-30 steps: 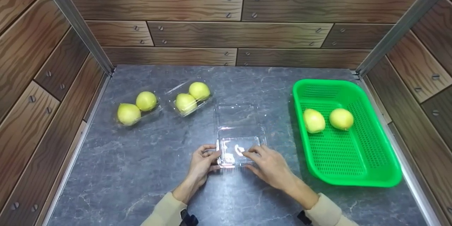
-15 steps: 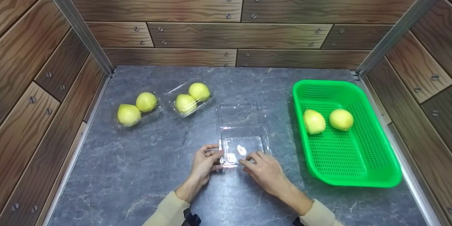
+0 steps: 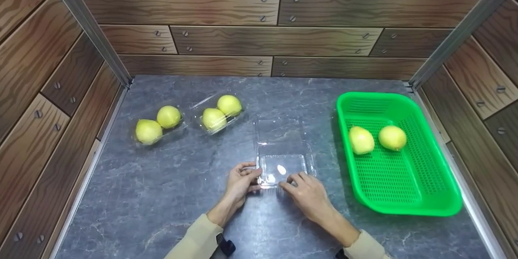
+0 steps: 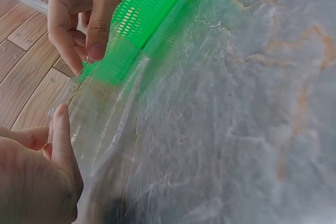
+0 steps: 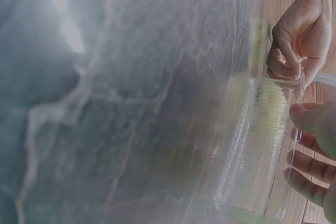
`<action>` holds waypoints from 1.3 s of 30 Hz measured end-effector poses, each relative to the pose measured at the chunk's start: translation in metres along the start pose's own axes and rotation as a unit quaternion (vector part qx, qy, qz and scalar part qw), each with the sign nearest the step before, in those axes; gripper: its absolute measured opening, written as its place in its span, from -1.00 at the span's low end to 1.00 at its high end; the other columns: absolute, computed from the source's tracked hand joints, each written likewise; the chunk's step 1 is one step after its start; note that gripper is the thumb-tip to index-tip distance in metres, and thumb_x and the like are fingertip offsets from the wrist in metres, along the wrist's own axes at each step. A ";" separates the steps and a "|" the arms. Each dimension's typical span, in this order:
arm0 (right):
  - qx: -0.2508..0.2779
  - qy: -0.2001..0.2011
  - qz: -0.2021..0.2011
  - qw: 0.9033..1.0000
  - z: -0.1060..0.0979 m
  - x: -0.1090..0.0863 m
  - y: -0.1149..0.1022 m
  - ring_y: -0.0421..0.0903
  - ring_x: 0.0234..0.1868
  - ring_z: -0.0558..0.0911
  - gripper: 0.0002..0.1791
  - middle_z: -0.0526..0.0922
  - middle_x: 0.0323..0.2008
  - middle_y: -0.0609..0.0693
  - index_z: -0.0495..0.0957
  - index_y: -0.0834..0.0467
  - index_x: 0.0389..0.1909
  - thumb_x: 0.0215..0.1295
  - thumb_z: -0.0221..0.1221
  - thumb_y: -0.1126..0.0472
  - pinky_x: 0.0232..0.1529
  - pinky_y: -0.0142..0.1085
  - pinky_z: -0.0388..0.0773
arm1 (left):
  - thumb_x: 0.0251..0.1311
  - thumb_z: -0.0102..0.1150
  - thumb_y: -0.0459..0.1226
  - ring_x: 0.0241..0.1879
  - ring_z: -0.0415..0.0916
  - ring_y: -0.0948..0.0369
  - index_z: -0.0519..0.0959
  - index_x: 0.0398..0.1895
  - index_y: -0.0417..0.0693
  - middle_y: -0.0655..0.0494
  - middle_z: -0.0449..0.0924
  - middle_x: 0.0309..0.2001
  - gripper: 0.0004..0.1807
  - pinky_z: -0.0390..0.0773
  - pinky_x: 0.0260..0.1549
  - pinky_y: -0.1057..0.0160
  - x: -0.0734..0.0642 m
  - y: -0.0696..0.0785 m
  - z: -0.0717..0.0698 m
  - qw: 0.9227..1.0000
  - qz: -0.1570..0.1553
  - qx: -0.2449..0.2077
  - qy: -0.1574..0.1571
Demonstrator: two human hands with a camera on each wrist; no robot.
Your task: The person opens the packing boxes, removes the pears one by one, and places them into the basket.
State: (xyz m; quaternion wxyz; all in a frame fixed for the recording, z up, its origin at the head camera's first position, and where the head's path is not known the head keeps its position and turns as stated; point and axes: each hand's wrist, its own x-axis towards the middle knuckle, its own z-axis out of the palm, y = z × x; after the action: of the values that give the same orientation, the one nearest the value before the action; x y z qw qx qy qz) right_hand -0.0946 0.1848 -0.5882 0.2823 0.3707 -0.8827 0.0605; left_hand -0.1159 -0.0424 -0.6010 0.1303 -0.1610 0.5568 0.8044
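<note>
Pinching the open clear container [image 3: 285, 165] by its rim, two-handed.
Left hand [image 3: 240, 184]: thumb and fingers clamped on the left edge near the front corner. Right hand [image 3: 309, 194]: thumb and fingers on the near edge, only the thin rim between them. Container at near-middle of the desk [image 3: 141, 194], lid [image 3: 279, 129] laid out on the far side, green basket [image 3: 417, 209] to the right.

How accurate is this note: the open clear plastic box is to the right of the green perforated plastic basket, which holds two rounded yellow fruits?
The side is wrong: the head view shows the open clear plastic box to the left of the green perforated plastic basket, which holds two rounded yellow fruits.
</note>
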 end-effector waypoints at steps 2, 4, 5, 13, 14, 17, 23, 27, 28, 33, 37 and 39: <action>-0.006 0.001 0.004 1.000 0.001 0.000 0.001 -0.17 -0.30 0.59 -0.57 0.72 -0.30 -0.13 0.78 -0.11 -0.18 -0.11 0.55 0.34 -0.43 -0.43 0.56 | 0.29 0.33 -0.45 -0.49 0.65 0.31 0.47 0.19 -0.40 0.18 0.64 -0.40 -0.56 0.75 -0.56 0.40 0.003 0.001 0.002 1.000 0.000 -0.001 0.002; -0.012 -0.001 0.010 1.000 0.002 -0.001 0.003 -0.15 -0.29 0.61 -0.59 0.71 -0.29 -0.12 0.77 -0.11 -0.18 -0.09 0.55 0.32 -0.42 -0.40 0.58 | 0.29 0.34 -0.45 -0.48 0.63 0.31 0.48 0.17 -0.39 0.19 0.61 -0.41 -0.57 0.74 -0.57 0.41 0.005 0.001 0.005 1.000 0.004 -0.001 0.001; -0.014 -0.001 0.014 1.000 0.003 -0.001 0.004 -0.14 -0.28 0.62 -0.61 0.71 -0.29 -0.11 0.77 -0.10 -0.18 -0.07 0.54 0.30 -0.41 -0.39 0.60 | 0.28 0.34 -0.44 -0.48 0.62 0.32 0.48 0.17 -0.39 0.20 0.60 -0.41 -0.58 0.74 -0.57 0.41 0.007 0.002 0.006 1.000 0.005 -0.001 0.000; -0.018 0.012 0.028 0.999 0.006 -0.001 0.011 -0.08 -0.27 0.65 -0.58 0.73 -0.29 -0.06 0.78 -0.07 -0.18 -0.08 0.49 0.40 -0.34 -0.31 0.67 | 0.29 0.33 -0.45 -0.47 0.62 0.31 0.49 0.17 -0.36 0.16 0.62 -0.37 -0.59 0.76 -0.54 0.39 0.018 0.002 0.014 1.000 0.010 0.004 -0.002; -0.017 0.014 0.030 0.999 0.007 -0.001 0.012 -0.08 -0.27 0.65 -0.57 0.73 -0.29 -0.06 0.78 -0.07 -0.18 -0.09 0.50 0.41 -0.34 -0.31 0.68 | 0.29 0.34 -0.45 -0.47 0.62 0.30 0.49 0.17 -0.36 0.15 0.62 -0.36 -0.59 0.76 -0.53 0.39 0.020 0.002 0.015 1.000 0.010 0.004 -0.002; -0.014 0.020 0.037 0.999 0.008 0.000 0.014 -0.08 -0.27 0.65 -0.60 0.73 -0.29 -0.05 0.79 -0.05 -0.18 -0.08 0.52 0.37 -0.33 -0.30 0.70 | 0.28 0.35 -0.44 -0.46 0.63 0.29 0.50 0.17 -0.33 0.15 0.63 -0.35 -0.58 0.78 -0.50 0.38 0.024 0.003 0.017 1.000 0.007 0.004 -0.005; -0.016 0.027 0.054 0.998 0.010 0.001 0.022 -0.06 -0.26 0.66 -0.73 0.74 -0.29 -0.05 0.79 -0.04 -0.20 0.06 0.47 0.29 -0.34 -0.28 0.69 | 0.28 0.35 -0.44 -0.47 0.62 0.29 0.51 0.14 -0.33 0.16 0.61 -0.37 -0.60 0.77 -0.52 0.38 0.034 0.003 0.026 1.000 0.010 -0.006 -0.009; -0.024 0.035 0.074 0.996 0.011 0.001 0.028 -0.03 -0.26 0.67 -0.72 0.74 -0.29 -0.03 0.80 -0.02 -0.22 0.04 0.47 0.34 -0.36 -0.25 0.69 | 0.28 0.35 -0.44 -0.49 0.60 0.31 0.52 0.13 -0.35 0.17 0.59 -0.40 -0.61 0.78 -0.51 0.37 0.040 0.004 0.034 1.000 0.015 -0.010 -0.012; -0.025 0.036 0.080 0.996 0.011 0.001 0.029 -0.02 -0.26 0.68 -0.72 0.74 -0.29 -0.02 0.80 -0.01 -0.23 0.03 0.47 0.36 -0.37 -0.24 0.69 | 0.29 0.35 -0.44 -0.49 0.59 0.31 0.52 0.13 -0.35 0.17 0.58 -0.40 -0.62 0.79 -0.50 0.37 0.042 0.005 0.036 1.000 0.016 -0.012 -0.012; -0.021 0.036 0.120 0.992 0.012 0.004 0.035 0.04 -0.24 0.70 -0.73 0.75 -0.28 0.03 0.81 0.03 -0.24 0.06 0.45 0.40 -0.33 -0.18 0.72 | 0.29 0.35 -0.44 -0.49 0.58 0.31 0.52 0.12 -0.33 0.16 0.57 -0.41 -0.63 0.79 -0.50 0.36 0.050 0.007 0.046 0.999 0.019 -0.021 -0.017; -0.017 0.028 0.147 0.989 0.012 0.007 0.038 0.04 -0.24 0.69 -0.75 0.75 -0.27 0.04 0.81 0.05 -0.23 0.09 0.43 0.41 -0.32 -0.17 0.71 | 0.29 0.33 -0.47 -0.50 0.57 0.30 0.52 0.12 -0.35 0.16 0.56 -0.41 -0.64 0.78 -0.51 0.37 0.057 0.007 0.051 0.999 0.026 -0.029 -0.019; -0.020 0.024 0.160 0.987 0.012 0.009 0.039 0.04 -0.25 0.68 -0.77 0.74 -0.28 0.03 0.81 0.05 -0.24 0.11 0.44 0.39 -0.35 -0.16 0.68 | 0.29 0.33 -0.47 -0.51 0.57 0.31 0.52 0.13 -0.36 0.17 0.55 -0.42 -0.63 0.79 -0.51 0.37 0.061 0.007 0.054 0.999 0.029 -0.030 -0.021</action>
State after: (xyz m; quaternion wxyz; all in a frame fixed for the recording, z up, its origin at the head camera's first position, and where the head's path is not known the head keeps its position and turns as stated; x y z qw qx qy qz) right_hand -0.1319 0.2034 -0.5898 0.2971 0.2176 -0.9247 0.0963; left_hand -0.1802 0.0075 -0.6018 0.1132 -0.1315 0.5338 0.8276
